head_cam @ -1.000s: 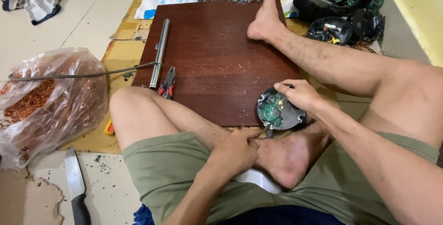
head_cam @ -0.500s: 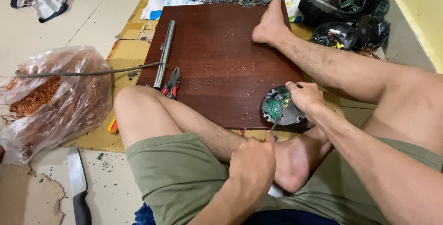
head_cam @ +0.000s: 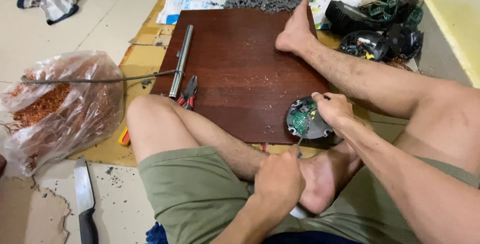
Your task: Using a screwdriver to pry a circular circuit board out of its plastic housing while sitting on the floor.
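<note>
While the left hand [head_cam: 279, 180] is clenched around a thin tool's handle just above the bare foot [head_cam: 327, 179], its tip meets the near rim of the round electronic part [head_cam: 306, 120]. That part sits at the near right corner of the dark wooden board [head_cam: 240, 69], its green circuit board showing, with the right hand [head_cam: 334, 110] gripping its far edge. This looks like prying the casing apart; steady leverage seems needed. Farther left lie pliers [head_cam: 189, 94] and a metal rod [head_cam: 180, 61].

A single head-worn camera looks steeply down from above the seated person's lap. It faces forward across the wooden board [head_cam: 240, 69] on the floor [head_cam: 100, 9], close in.
</note>
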